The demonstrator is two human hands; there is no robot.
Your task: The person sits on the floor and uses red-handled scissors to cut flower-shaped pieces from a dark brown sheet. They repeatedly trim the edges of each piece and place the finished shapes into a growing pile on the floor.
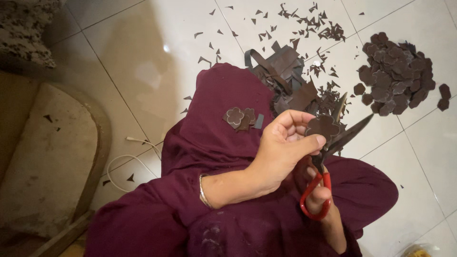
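While the left hand (281,147) pinches a dark brown flower-shaped cutout of thin leather-like sheet (322,127) between thumb and curled fingers (295,121), the right hand (320,192) sits just below it, at about five o'clock from the left. The right-hand fingers are threaded through the red loops of a pair of red-handled metal scissors (328,157) and closed around them; the dark blades stand open, pointing toward one and two o'clock, and the cutout lies between them at the pivot end.

Both hands work above a lap covered in maroon cloth (214,123). On that cloth, at nine o'clock from the left hand, rests a small stack of finished brown flower pieces (240,118). Just beyond the blades, at twelve o'clock, lies a loose heap of dark brown strips and offcuts (288,78) on the white tiled floor (143,52). Tiny dark trimmings (309,24) are scattered farther up at twelve o'clock. Well apart at two o'clock is a large pile of brown flower cutouts (397,78). A thin white cable (126,159) curls on the floor at nine o'clock, beside a worn beige cushion (47,157).
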